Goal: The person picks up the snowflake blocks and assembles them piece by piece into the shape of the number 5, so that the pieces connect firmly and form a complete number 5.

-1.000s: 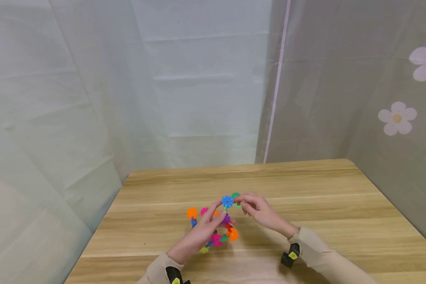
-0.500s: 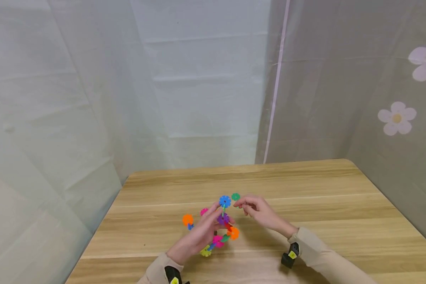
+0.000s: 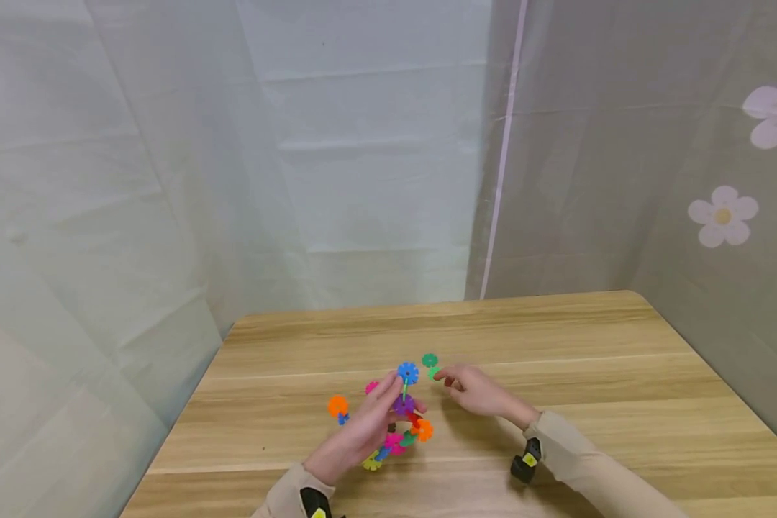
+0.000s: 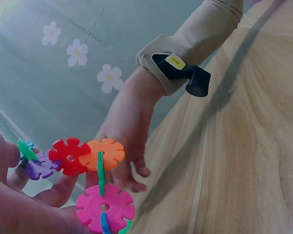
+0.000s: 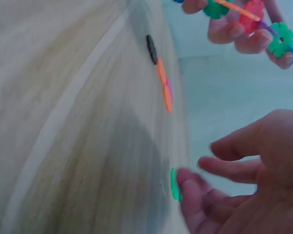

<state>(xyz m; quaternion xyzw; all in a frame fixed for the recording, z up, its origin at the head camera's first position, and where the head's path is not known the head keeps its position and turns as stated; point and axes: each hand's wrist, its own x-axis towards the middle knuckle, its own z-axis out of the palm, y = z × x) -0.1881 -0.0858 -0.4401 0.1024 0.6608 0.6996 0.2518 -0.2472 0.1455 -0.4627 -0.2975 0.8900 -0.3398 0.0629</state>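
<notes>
My left hand (image 3: 365, 421) grips a chain of interlocking plastic snowflake discs. Its upper end has a blue disc (image 3: 408, 373), an edge-on light green one and a purple disc (image 3: 404, 405) by the thumb. Red, orange (image 3: 423, 430), dark green and pink (image 4: 105, 208) discs follow, and the chain bends round to a yellow disc (image 3: 372, 461). Another orange disc (image 3: 338, 406) sticks out left of the hand. My right hand (image 3: 482, 392) is low over the table, fingers loosely bent, fingertips right at a loose light green disc (image 3: 434, 373). In the right wrist view its thumb stands apart from the fingers.
A darker green disc (image 3: 430, 360) lies just behind the light green one. Loose black (image 5: 151, 49), orange (image 5: 161, 71) and pink discs lie on the wooden table (image 3: 589, 345), partly hidden behind my left hand in the head view. Hanging cloth surrounds the table's back and sides.
My left hand has shifted the chain a little left and toward me, away from the right hand. The right fingers have left the blue disc and come down to the loose light green disc.
</notes>
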